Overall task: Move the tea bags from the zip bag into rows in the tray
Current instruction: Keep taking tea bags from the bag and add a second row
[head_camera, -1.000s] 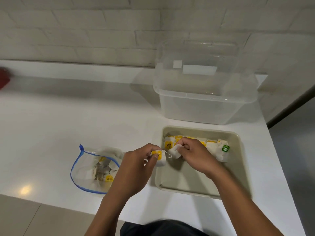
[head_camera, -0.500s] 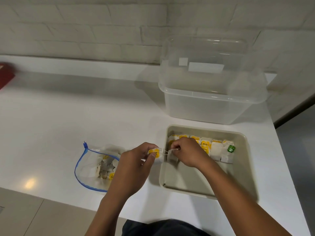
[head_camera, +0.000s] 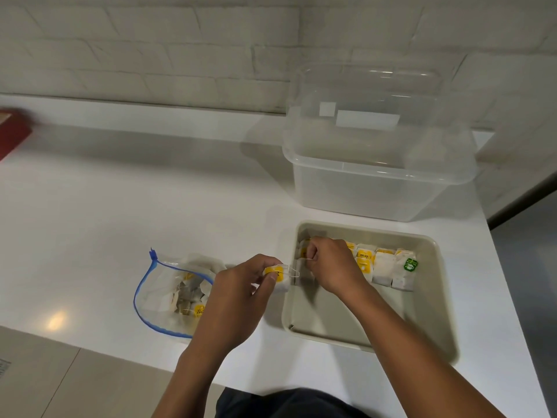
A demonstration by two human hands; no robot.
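A beige tray [head_camera: 434, 297] sits at the counter's front right with a row of white tea bags [head_camera: 382, 265] along its far side, most with yellow tags, the rightmost with a green tag. My right hand [head_camera: 328, 267] is inside the tray at the row's left end, pinching a tea bag there. Just left of the tray's rim, my left hand [head_camera: 241, 297] holds a yellow-tagged tea bag [head_camera: 278, 277]; a thin string runs from it towards my right hand. The open zip bag [head_camera: 168, 294] with a blue seal lies to the left with several tea bags inside.
A clear plastic box [head_camera: 376, 164] with a lid stands behind the tray against the white brick wall. A red object [head_camera: 12, 131] lies at the far left edge. The white counter [head_camera: 120, 206] ends close to my body and just right of the tray.
My right hand has moved from the tray's left rim farther in, to the left end of the row. My left hand stays by the rim with its tea bag.
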